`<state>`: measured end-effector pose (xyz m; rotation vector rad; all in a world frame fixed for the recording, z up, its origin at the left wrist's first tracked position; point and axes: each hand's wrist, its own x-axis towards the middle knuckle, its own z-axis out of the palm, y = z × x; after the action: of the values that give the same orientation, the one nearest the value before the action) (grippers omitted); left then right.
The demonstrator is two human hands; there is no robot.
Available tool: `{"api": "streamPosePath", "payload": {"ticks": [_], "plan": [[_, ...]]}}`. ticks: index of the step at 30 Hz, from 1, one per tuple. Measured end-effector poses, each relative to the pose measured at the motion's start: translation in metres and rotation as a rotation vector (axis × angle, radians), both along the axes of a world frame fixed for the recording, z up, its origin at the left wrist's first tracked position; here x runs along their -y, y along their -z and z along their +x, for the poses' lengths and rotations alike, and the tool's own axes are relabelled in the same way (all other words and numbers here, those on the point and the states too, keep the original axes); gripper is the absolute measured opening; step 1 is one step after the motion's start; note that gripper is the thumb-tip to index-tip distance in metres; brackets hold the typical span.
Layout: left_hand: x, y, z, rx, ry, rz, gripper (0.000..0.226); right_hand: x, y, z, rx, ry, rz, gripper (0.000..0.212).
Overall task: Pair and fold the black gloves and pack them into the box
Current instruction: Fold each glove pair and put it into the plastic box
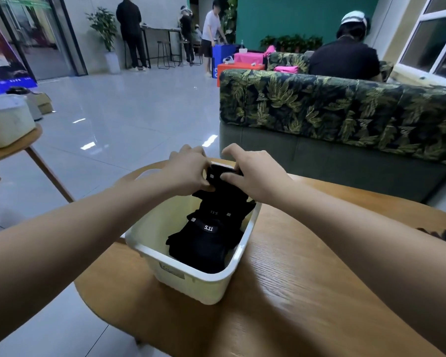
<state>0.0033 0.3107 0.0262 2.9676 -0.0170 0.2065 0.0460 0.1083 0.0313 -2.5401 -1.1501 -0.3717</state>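
Note:
A pale yellow plastic box [191, 279] stands on the round wooden table [307, 292]. Folded black gloves [204, 243] with a white "5.11" label lie inside it, one bundle in front and another behind. Over the box's far end my left hand [188, 171] and my right hand [252, 173] both grip one more folded black glove bundle [223, 176], held between the fingers at rim height. The box's far rim is hidden behind my hands.
A leaf-print sofa [332, 109] stands close behind the table on the right, with a person [345, 55] sitting beyond it. At left is another wooden table [16, 148] with a cream box [5, 122]. Several people stand far back on the tiled floor.

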Motion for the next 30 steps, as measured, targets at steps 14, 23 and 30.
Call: {"api": "streamPosePath", "payload": {"ticks": [14,23,30], "plan": [[-0.01,-0.017,-0.005,-0.191,-0.015,-0.041,0.031,0.004,-0.013,-0.012,-0.31,0.001,0.036,0.03],[-0.012,-0.019,-0.008,-0.289,-0.01,-0.085,0.045,-0.007,-0.001,-0.011,-0.191,0.167,-0.069,0.01],[0.003,0.009,-0.023,0.232,0.205,0.112,0.029,-0.013,0.006,-0.012,0.187,0.137,-0.269,0.009]]}}
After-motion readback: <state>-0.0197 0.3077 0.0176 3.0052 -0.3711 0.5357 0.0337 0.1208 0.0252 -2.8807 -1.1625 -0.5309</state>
